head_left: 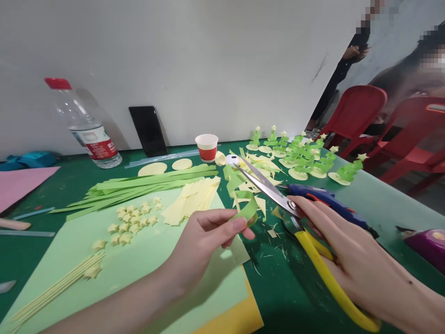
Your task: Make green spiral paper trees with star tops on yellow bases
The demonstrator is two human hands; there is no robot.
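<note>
My left hand (205, 236) pinches a curled green paper strip (248, 208) between thumb and fingers, its folds twisting upward round a thin pale stick. In my right hand (358, 255) are yellow-handled scissors (273, 190). Their blades are parted and reach toward the top of the curl; whether they touch it I cannot tell. Below and left of my left hand, small folded paper stars (134, 218) and thin paper sticks (62, 285) lie on light green sheets (146, 273). Pale yellow strips (191, 199) and long green strips (139, 185) rest just beyond.
Several green spiral paper trees (299, 171) stand at the back right. A blue glue gun (327, 199) lies behind my right hand, a purple tool (427, 246) farther right. A paper cup (207, 148), phone (148, 132) and water bottle (93, 134) line the wall. People are beyond red chairs (358, 111).
</note>
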